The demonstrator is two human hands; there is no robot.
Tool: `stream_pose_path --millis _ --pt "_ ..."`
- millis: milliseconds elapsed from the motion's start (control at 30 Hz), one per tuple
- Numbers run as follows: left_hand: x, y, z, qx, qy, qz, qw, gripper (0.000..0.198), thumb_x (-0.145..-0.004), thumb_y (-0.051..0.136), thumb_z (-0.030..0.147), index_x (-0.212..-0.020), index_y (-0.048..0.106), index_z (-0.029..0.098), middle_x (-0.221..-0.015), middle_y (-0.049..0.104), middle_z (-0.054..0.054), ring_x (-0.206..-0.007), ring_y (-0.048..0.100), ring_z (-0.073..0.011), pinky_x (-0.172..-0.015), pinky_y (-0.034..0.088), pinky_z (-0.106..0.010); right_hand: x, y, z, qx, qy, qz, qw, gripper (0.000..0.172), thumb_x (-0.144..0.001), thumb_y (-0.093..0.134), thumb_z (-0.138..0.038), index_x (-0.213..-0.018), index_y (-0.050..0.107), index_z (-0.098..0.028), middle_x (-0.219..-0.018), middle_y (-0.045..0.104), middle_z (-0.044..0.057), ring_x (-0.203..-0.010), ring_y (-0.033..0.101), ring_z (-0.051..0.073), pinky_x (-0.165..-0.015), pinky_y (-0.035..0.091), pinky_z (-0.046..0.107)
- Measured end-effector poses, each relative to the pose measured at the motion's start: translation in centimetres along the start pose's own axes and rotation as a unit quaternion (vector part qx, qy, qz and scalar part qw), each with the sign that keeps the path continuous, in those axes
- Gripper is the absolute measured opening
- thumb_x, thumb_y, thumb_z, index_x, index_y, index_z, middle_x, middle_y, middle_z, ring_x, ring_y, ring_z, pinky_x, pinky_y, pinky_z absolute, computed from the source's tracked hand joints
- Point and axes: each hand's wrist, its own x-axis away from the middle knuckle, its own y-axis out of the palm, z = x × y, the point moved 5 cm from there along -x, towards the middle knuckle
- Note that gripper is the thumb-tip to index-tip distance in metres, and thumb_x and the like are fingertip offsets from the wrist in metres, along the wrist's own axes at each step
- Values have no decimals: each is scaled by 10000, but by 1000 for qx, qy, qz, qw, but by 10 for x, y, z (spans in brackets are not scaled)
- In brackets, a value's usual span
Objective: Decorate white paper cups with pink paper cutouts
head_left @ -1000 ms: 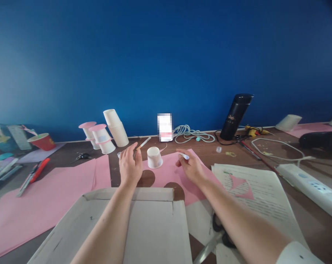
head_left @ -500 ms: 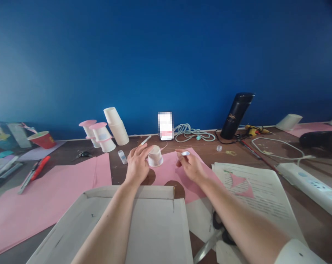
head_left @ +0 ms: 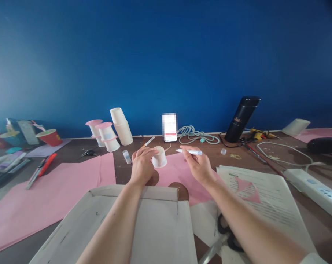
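Note:
My left hand point(head_left: 142, 165) grips a small white paper cup point(head_left: 159, 157) that stands upside down on a pink paper sheet point(head_left: 179, 170). My right hand point(head_left: 199, 165) holds a white pen point(head_left: 188, 151) level, its tip pointing left toward the cup. A small glue stick point(head_left: 126, 156) lies just left of my left hand, and a thin pen point(head_left: 148, 141) lies behind the cup.
A flat cardboard box lid point(head_left: 144, 223) lies under my forearms. Stacked white and pink-topped cups point(head_left: 111, 132) stand at the back left, a phone point(head_left: 169, 127), coiled cable point(head_left: 197, 134) and black flask point(head_left: 242, 118) by the wall. Printed papers point(head_left: 265, 198), scissors point(head_left: 223, 238) and a power strip point(head_left: 314, 185) lie right.
My left hand let go of a thin stick and moved right onto the upturned cup. My right hand rose and turned the pen level toward the cup.

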Motion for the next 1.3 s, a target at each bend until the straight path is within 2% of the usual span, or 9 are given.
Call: stream_pose_path --millis 167,267,467,667,833,933,1100,1200,1300 --pt "1 1 0 7 -11 -6 1000 562 -680 388 -19 -1060 664 290 -1196 639 41 -1180 475 -204 -1016 305 -393 -9 -6 -17 -7 -2 18 1000 372 -858 531 -458 -1059 669 -178 -847 683 67 -678 610 155 -600 482 262" --pt "1 0 0 17 -5 4 1000 559 -686 380 -21 -1049 663 296 -1184 646 48 -1158 486 -195 -1013 300 -389 -13 -4 -24 0 -27 6 1000 362 -863 527 -453 -1068 664 -188 -843 677 63 -667 606 149 -588 483 262" --pt "1 1 0 4 -19 -6 1000 529 -720 387 1 -1062 660 299 -1204 636 39 -1171 478 -208 -1028 281 -401 -15 3 -33 77 -140 -26 987 288 -887 514 -400 -1071 662 -235 -957 647 68 -792 607 167 -687 506 303" --pt "2 0 0 23 -7 4 1000 523 -739 381 0 -1079 653 291 -1201 638 32 -1160 480 -205 -1020 285 -397 -17 7 -52 143 -244 -106 953 251 -873 537 -394 -1051 666 -273 -955 634 59 -860 600 185 -764 504 327" --pt "3 2 -3 53 -2 20 998 497 -764 390 12 -1070 657 299 -1167 654 26 -1134 492 -206 -991 306 -397 -14 7 -61 24 -165 23 986 222 -912 465 -387 -906 593 -206 -728 617 33 -599 571 138 -566 472 274" --pt "3 3 -5 52 -1 14 999 510 -742 404 -6 -1075 652 291 -1176 648 36 -1132 491 -195 -987 311 -381 -4 19 -47 -46 -130 44 989 192 -919 449 -381 -858 511 -210 -593 532 -14 -487 502 114 -495 431 250" --pt "3 2 -7 50 -16 -9 999 568 -682 416 -49 -1078 646 286 -1190 640 47 -1135 489 -188 -992 308 -368 7 40 -22 14 -115 -28 993 173 -898 497 -367 -852 542 -206 -783 617 50 -634 570 148 -586 465 270" --pt "3 0 -6 54 -11 -17 998 569 -676 439 -34 -1095 638 295 -1208 629 44 -1140 483 -195 -990 316 -372 11 49 -20 45 -146 -80 985 162 -890 519 -352 -872 596 -212 -879 646 62 -792 612 180 -711 486 292" --pt "3 -1 -4 55 -1 -17 998 562 -664 456 -20 -1100 636 286 -1211 628 31 -1132 487 -203 -979 326 -376 13 57 -18 69 -145 -118 980 170 -887 529 -357 -904 624 -217 -896 659 60 -812 622 185 -702 487 287"
